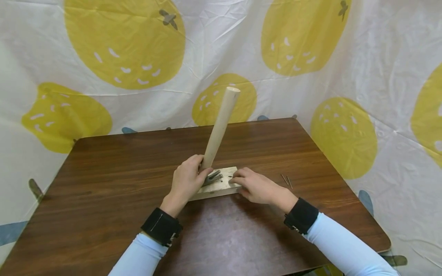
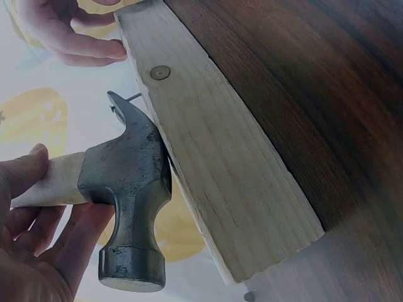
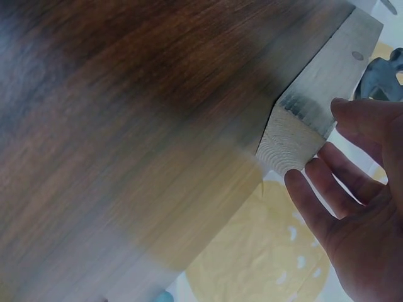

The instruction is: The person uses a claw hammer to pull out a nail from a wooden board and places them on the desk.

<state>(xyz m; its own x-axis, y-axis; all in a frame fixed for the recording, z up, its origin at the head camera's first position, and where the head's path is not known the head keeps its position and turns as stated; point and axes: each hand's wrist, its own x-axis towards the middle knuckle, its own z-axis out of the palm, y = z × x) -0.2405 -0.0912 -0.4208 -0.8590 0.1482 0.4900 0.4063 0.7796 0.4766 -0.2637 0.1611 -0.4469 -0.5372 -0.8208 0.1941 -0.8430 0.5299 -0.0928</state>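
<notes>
My left hand (image 1: 186,176) grips a claw hammer by its pale wooden handle (image 1: 221,126), close under the head. The handle leans up and away to the right. The dark metal hammer head (image 2: 129,182) lies against the top of a pale wooden block (image 2: 208,157), claw toward the block's right part. A thin nail (image 2: 134,97) sticks out of the block beside the claw tips. At the block's right end is my right hand (image 1: 257,186), its thumb and fingers bent around the end. The block's end grain (image 3: 289,141) shows below those fingers.
Two loose nails (image 1: 286,181) lie on the brown wood-grain table (image 1: 114,207), right of the block. A white cloth (image 1: 221,38) with yellow fruit prints hangs behind and beside the table. Dark holes or marks dot the block's top.
</notes>
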